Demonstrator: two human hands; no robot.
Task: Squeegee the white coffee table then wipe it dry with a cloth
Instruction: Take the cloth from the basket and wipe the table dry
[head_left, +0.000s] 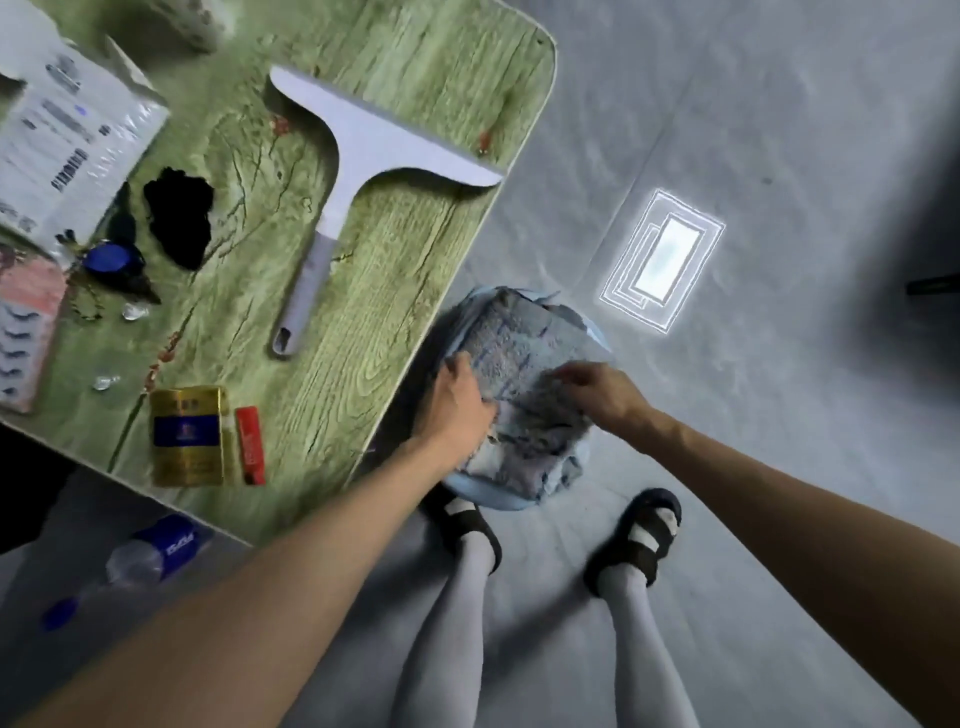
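A white squeegee (343, 171) lies flat on the coffee table (415, 78), whose top shows a green wood-grain cover; its handle points toward me. To the right of the table's near corner, a grey-blue cloth (524, 353) is draped over a light blue round stool or basin (488, 491) on the floor. My left hand (460, 402) grips the cloth's left edge. My right hand (597, 389) pinches the cloth near its right side. Neither hand touches the squeegee.
On the table sit a white printed box (67, 130), a black crumpled item (179, 215), a blue round object (109, 260), a gold-blue pack (189, 436) and a red lighter (250, 444). A plastic bottle (140, 558) lies on the grey floor. My sandalled feet (634, 535) stand below the cloth.
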